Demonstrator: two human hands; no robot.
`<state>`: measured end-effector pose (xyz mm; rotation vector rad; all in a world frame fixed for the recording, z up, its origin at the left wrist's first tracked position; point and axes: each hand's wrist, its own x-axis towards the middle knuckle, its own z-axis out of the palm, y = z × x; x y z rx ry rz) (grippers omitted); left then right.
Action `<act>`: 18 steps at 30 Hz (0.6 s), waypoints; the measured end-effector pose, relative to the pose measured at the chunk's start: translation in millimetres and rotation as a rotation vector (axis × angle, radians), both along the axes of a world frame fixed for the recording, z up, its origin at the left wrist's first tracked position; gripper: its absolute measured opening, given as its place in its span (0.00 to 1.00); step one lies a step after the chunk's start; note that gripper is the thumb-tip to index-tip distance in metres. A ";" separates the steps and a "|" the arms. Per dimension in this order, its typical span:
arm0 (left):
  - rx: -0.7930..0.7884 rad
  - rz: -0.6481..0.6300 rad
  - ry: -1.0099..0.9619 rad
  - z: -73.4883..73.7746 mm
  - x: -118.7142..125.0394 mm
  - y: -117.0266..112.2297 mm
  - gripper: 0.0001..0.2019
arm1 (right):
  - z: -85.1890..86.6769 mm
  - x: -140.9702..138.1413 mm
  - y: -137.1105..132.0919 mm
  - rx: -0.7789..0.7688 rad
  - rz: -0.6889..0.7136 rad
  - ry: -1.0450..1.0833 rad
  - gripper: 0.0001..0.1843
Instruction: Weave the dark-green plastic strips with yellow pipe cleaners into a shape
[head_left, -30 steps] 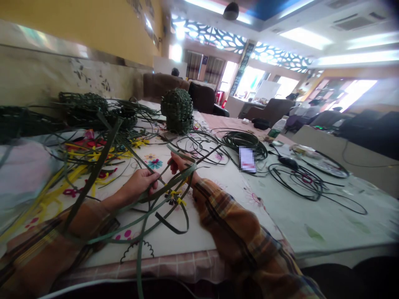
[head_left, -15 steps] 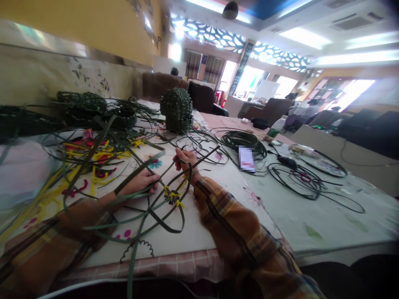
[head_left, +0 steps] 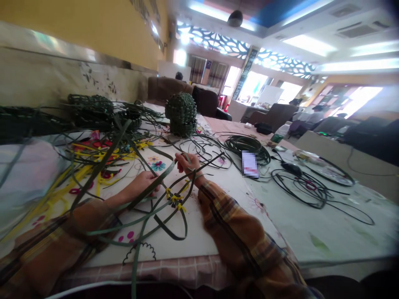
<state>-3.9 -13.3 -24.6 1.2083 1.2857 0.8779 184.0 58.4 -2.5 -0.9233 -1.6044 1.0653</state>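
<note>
My left hand is closed around a bundle of long green weaving strips that loop over the white flowered tablecloth. My right hand, a little farther out, pinches other ends of the same green strips. Where the strips cross between my hands sits a small knot with yellow bits. Both arms wear plaid orange sleeves.
A round green woven basket stands behind my hands. Flatter woven pieces and loose yellow and green strips lie at the left. A coil of dark strips, a phone and wire loops lie to the right. Seated people are at the far right.
My right hand has shifted slightly away and up with its strips; the loops between my hands have moved and tightened. My left hand stays in place.
</note>
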 end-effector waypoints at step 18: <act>0.113 0.363 -0.195 38.6 -26.6 6.8 0.12 | 2.2 -64.7 93.0 0.106 0.068 -0.281 0.06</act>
